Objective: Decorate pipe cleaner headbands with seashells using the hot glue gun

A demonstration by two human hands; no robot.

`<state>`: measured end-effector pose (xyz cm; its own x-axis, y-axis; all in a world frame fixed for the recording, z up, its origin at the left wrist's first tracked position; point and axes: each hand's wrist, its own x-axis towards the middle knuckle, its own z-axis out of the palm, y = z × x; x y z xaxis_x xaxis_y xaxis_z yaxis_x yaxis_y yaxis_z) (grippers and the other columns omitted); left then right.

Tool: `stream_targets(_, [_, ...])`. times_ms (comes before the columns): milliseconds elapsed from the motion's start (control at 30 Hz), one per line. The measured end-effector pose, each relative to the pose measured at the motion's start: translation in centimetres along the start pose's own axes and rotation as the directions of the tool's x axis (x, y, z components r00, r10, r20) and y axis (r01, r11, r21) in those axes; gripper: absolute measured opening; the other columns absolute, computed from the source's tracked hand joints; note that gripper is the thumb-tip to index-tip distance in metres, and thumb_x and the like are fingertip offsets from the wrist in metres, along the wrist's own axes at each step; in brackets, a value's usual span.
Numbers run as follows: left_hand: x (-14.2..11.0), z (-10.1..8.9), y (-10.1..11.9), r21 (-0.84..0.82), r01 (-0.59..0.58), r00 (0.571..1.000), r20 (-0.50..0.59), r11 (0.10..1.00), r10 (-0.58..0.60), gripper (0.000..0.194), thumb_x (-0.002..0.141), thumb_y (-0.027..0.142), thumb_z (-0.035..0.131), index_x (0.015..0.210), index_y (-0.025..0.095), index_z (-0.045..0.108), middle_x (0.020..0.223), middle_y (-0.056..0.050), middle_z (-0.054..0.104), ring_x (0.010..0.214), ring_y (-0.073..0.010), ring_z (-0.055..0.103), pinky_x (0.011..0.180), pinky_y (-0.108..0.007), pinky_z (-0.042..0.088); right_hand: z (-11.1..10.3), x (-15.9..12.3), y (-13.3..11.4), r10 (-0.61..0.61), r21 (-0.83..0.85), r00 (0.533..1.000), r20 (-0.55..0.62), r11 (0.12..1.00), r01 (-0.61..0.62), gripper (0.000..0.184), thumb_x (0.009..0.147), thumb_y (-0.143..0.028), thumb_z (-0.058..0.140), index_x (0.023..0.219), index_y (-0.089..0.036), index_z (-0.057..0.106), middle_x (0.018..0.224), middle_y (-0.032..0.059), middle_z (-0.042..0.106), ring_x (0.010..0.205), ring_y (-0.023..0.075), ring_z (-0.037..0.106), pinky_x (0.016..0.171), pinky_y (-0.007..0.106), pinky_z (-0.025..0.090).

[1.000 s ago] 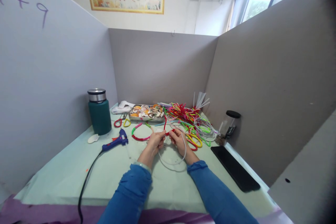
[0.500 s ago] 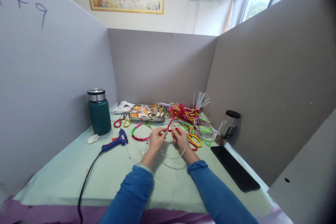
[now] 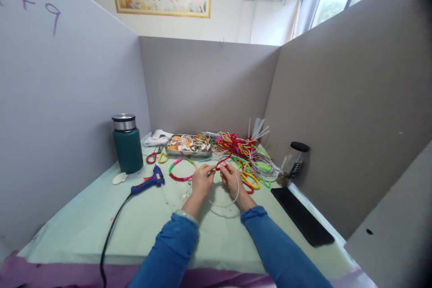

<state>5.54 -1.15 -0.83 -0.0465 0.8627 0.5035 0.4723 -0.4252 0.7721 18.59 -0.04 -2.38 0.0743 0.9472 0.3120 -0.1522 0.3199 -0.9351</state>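
Both hands (image 3: 216,179) pinch red wire (image 3: 223,161).

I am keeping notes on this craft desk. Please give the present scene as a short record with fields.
left hand: pinches the white headband near its top
right hand: holds a red pipe cleaner against the headband
behind hands: pile of coloured pipe cleaners, metal tray of shells
left side: blue glue gun with black cord, green thermos, small scissors
right side: black phone, clear jar with black lid
surface: pale green table cover
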Motion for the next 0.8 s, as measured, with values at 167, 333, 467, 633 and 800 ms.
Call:
stream_targets(167, [-0.18, -0.04, 0.11, 0.096, 0.012, 1.000, 0.014, 0.995, -0.014, 0.022, 0.079, 0.018, 0.061, 0.093, 0.028, 0.075, 0.086, -0.003, 0.067, 0.076, -0.0157, 0.058, 0.075, -0.026, 0.041, 0.09, -0.14, -0.10, -0.016, -0.010, 1.000, 0.016, 1.000, 0.016, 0.035, 0.072, -0.049, 0.067, 0.065, -0.019, 0.051, 0.053, -0.0060, 0.050, 0.037, 0.0054, 0.035, 0.037, 0.021, 0.022])
stream_targets(333, [-0.08, 0.16, -0.22, 0.127, 0.002, 1.000, 0.005, 0.992, -0.003, 0.015, 0.078, 0.021, 0.064, 0.087, 0.025, 0.076, 0.082, -0.003, 0.065, 0.078, -0.0160, 0.057, 0.077, -0.026, 0.040, 0.06, -0.14, -0.04, -0.018, -0.009, 1.000, 0.024, 1.000, 0.019, 0.035, 0.071, -0.049, 0.068, 0.065, -0.019, 0.053, 0.053, -0.0055, 0.051, 0.038, 0.0059, 0.036, 0.037, 0.021, 0.023])
stream_targets(467, [0.14, 0.33, -0.62, 0.081, -0.022, 1.000, 0.013, 0.996, 0.021, 0.012, 0.079, 0.023, 0.064, 0.081, 0.024, 0.076, 0.080, -0.004, 0.066, 0.074, -0.0153, 0.057, 0.075, -0.027, 0.040, -0.08, -0.03, 0.26, -0.024, -0.018, 0.999, 0.021, 1.000, 0.025, 0.035, 0.072, -0.050, 0.067, 0.064, -0.019, 0.052, 0.052, -0.0054, 0.051, 0.037, 0.0062, 0.036, 0.037, 0.022, 0.023])
stream_targets(633, [0.24, 0.55, -0.86, 0.076, -0.042, 0.998, 0.047, 0.996, 0.038, 0.014, 0.081, 0.023, 0.060, 0.074, 0.021, 0.072, 0.078, -0.004, 0.066, 0.073, -0.0160, 0.056, 0.075, -0.028, 0.039, -0.07, 0.07, 0.46, -0.045, -0.017, 0.998, 0.041, 0.999, 0.046, 0.033, 0.073, -0.048, 0.067, 0.065, -0.019, 0.052, 0.052, -0.0058, 0.050, 0.038, 0.0058, 0.036, 0.037, 0.022, 0.023])
stream_targets(800, [0.21, 0.46, -0.52, 0.064, 0.041, 0.999, 0.023, 0.997, -0.042, 0.015, 0.081, 0.023, 0.058, 0.071, 0.020, 0.068, 0.073, -0.004, 0.066, 0.072, -0.0165, 0.057, 0.075, -0.028, 0.039, -0.04, 0.18, 0.64, -0.051, -0.035, 0.997, 0.063, 0.998, 0.053, 0.034, 0.076, -0.049, 0.063, 0.064, -0.019, 0.052, 0.053, -0.0056, 0.050, 0.037, 0.0058, 0.036, 0.037, 0.021, 0.023])
